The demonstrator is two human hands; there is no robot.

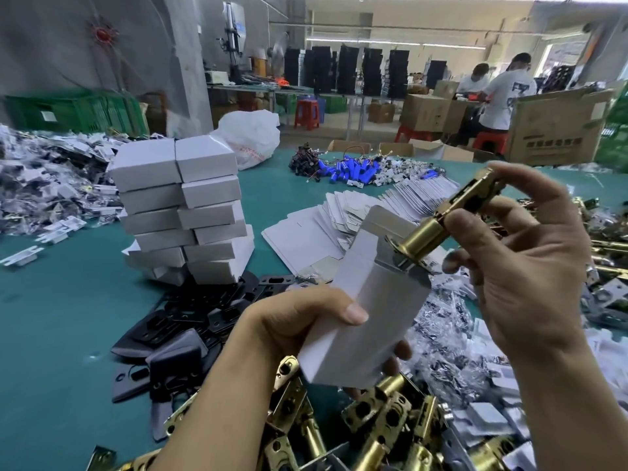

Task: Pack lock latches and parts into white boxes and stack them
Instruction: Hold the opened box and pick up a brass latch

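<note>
Teal cloth-covered table point(68, 317). Plain white cardboard box point(367, 311), same white as stacked closed boxes point(180, 205). Shiny brass-gold metal latch point(438, 219) w/ dark cut-outs. Matte black flat metal plates point(190, 321). Blue cylindrical battery packs point(350, 169). Red plastic stools point(307, 113), green plastic crates point(78, 110).

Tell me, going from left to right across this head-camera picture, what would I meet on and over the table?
Heap of bagged parts → stack of white boxes → left hand → open white box it holds → brass lock latch → right hand holding it.
</note>
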